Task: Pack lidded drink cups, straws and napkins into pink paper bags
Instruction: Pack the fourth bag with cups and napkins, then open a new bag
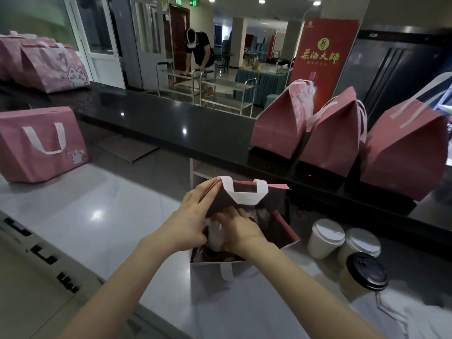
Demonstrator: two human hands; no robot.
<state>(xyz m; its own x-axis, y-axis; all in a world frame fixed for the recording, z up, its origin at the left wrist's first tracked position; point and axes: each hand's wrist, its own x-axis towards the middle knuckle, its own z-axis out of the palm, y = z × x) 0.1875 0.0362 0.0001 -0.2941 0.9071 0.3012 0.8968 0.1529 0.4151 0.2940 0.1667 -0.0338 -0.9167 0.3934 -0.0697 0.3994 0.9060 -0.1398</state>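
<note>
Head view: black-lidded cup (pixel 367 272) is standing right of the open bag (pixel 212 277), nearest the camera and close beside the right forearm. Risk, as a judgement: that arm pulling out fast could be clipping the cup and tipping it. White-lidded cup (pixel 326 237) and second white-lidded cup (pixel 362 243) are sitting just behind it, also right of the open bag, not yet packed. Pale crumpled sheets (pixel 403 319) are lying right of the bag and nearer; napkins or plastic, cannot tell.

Second risk: the bag is paper and is standing free, so an off-centre push could be tilting it or creasing a wall. Pressing on a lid could be popping it loose.

Left hand (pixel 190 221) is gripping the bag's raised rear wall beside the white handle (pixel 247 194), fingers stretched up the paper, thumb in front, holding the mouth wide. Right hand (pixel 241 231) is reaching inside the bag, fingers bent over a pale rounded item (pixel 216 237). Gripping or only pressing, cannot tell; item unclear too.

Farther out, closed pink bag (pixel 41 143) is sitting well left of the open bag. Three packed bags (pixel 335 135) are standing behind-right on the black counter (pixel 171 123). A person (pixel 199 48) is bending over a metal cart (pixel 227 94) far behind.
</note>
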